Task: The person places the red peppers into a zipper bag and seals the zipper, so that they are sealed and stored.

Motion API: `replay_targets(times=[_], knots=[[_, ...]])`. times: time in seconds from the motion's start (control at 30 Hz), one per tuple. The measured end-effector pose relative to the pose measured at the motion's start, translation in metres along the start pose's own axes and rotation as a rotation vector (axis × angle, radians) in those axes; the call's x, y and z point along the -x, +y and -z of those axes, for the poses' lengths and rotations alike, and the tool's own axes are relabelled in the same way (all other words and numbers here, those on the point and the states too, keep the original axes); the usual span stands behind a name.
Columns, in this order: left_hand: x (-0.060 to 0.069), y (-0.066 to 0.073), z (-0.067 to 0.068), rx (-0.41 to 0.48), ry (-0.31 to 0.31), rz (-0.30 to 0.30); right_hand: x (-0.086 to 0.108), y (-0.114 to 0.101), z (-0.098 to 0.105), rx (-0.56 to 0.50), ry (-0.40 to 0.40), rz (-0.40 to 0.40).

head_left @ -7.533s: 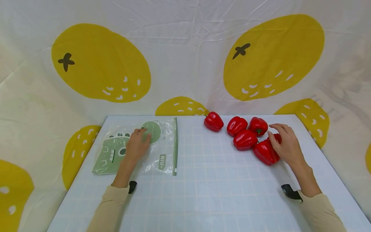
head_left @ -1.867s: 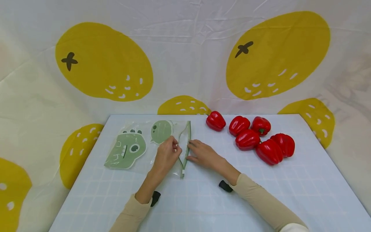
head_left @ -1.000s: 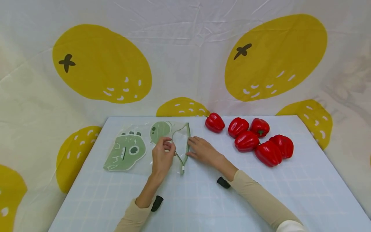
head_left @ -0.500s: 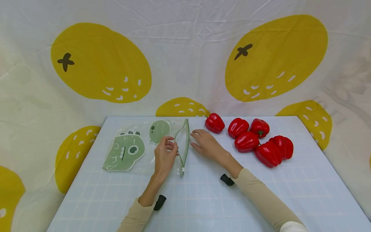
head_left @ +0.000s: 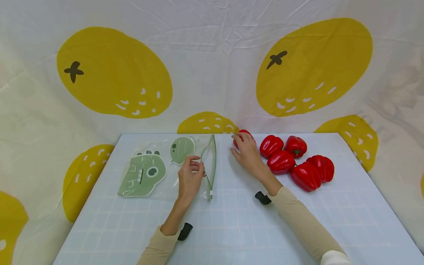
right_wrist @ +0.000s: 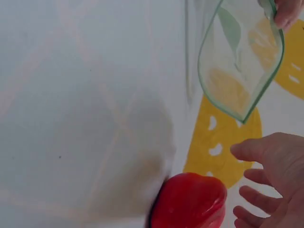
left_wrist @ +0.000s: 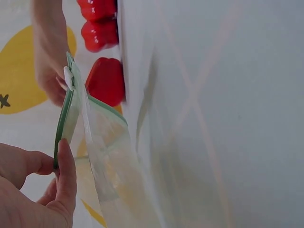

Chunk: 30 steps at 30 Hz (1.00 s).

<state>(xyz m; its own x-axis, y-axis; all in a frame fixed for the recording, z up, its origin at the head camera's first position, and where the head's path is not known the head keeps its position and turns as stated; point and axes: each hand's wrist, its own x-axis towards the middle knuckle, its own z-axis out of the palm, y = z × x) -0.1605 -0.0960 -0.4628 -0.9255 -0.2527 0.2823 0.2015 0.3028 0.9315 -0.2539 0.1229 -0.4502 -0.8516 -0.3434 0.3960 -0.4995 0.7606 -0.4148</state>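
L hand (head_left: 190, 180) pinches rim of clear zip bag (head_left: 162, 171), mouth gaping, on table (head_left: 225, 228), left side. R hand (head_left: 248, 152) w/ fingers loose & parted, nr far red pepper (right_wrist: 190, 202); 5 other peppers (head_left: 281, 162) right.

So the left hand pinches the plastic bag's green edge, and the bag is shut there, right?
Not quite: the plastic bag isn't shut; it gapes open there, as the right wrist view shows. The left hand does pinch its green edge.
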Motion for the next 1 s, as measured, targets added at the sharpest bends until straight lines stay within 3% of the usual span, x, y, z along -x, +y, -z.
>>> replay_targets(times=[0.27,0.53,1.0], knots=[[-0.001,0.001,-0.003,0.046,-0.001,-0.009,-0.009,0.014,0.003,0.029,0.025,-0.135],[0.000,0.002,-0.006,0.071,-0.001,0.001,-0.015,0.023,0.004,-0.032,-0.045,-0.223],[0.001,0.005,-0.006,0.078,-0.021,0.008,-0.019,0.023,0.014,-0.011,-0.109,-0.267]])
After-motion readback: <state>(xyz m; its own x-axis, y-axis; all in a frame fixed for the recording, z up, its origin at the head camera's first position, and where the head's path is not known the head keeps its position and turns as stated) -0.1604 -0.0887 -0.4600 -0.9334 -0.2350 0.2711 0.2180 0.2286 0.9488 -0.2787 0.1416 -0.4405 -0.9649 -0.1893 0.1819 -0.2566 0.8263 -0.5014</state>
